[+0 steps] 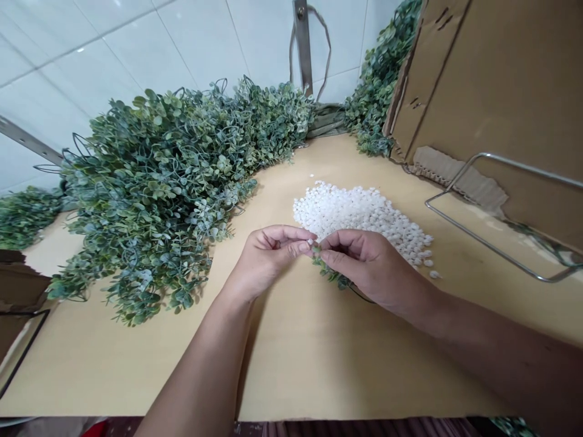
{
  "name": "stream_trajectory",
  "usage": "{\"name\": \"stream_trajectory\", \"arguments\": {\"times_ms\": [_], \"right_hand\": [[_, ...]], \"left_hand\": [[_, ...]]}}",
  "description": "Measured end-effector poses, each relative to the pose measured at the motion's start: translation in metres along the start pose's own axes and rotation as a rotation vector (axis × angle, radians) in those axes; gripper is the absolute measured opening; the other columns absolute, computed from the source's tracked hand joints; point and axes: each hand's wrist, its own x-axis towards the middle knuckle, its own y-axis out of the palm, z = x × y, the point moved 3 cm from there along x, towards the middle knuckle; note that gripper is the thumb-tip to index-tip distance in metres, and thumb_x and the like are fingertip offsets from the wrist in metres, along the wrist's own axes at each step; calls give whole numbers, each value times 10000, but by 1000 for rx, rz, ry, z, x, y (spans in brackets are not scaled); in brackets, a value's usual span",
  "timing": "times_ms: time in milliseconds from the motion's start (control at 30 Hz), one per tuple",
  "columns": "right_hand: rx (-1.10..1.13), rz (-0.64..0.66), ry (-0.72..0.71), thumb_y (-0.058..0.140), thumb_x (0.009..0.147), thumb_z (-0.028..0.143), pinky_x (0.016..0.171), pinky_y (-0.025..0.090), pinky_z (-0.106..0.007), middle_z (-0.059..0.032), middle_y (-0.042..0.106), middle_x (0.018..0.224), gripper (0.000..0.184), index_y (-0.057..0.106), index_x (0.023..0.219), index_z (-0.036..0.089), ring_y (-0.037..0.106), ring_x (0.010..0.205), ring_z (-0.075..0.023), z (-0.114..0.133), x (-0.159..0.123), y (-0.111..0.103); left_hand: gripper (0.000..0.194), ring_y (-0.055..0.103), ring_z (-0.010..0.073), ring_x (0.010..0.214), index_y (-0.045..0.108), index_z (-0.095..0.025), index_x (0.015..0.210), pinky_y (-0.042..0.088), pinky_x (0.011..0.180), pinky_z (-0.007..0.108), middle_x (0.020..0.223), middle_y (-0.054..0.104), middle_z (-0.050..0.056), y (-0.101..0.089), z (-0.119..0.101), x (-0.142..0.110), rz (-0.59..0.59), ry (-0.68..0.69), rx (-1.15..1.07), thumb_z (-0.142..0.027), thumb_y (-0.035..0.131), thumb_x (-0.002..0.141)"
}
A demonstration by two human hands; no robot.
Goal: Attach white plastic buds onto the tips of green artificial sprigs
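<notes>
**Two hands meet over the desk, a small white piece (310, 241) and a leafy sprig (330, 274) between them**

The left hand (273, 252) has a narrow grip, thumb and forefinger pinching the small white piece. The right hand (368, 261) also has a narrow grip, its fingertips closed on the green leafy sprig, whose leaves hang below them. The fingertips of both hands nearly meet, well in from the near edge of the desk (296, 364).

Just beyond the hands, a pile of white pieces (355, 209) spreads over the desk, with a few loose ones by its right end. A large heap of foliage (173, 170) lies to the left, reaching back towards the far edge by the tiled wall (182, 36). More greenery (380, 79) stands at the far edge, beside a large cardboard sheet (510, 91) on the right. A bent metal wire frame (487, 155) is in front of the cardboard. Dark brown cardboard (20, 282) is at the left edge.
</notes>
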Motion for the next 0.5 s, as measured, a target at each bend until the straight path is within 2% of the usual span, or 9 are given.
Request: {"name": "stream_trajectory", "arguments": {"times_ms": [233,400,500], "right_hand": [[59,-15,20,582,708,264,519,380,-227,22,550,613,103,591,697,162,465,558,-93,-4,2,0],[83,-31,8,587,711,261,535,395,-220,22,557,626,99,580,690,164,485,572,-90,-2,2,-2],[98,-45,16,587,716,265,540,404,-218,22,554,622,105,580,691,164,486,571,-89,1,2,-3]], "left_hand": [[210,557,70,511,696,-147,599,470,549,187,546,650,-13,1,2,2,5,17,-21,-245,845,488],[196,610,87,601,695,-140,600,489,610,192,659,705,21,0,0,3,-26,51,-54,-226,841,502],[197,613,92,587,683,-134,576,490,601,199,630,700,25,0,-1,3,-20,60,-70,-220,843,499]]}}
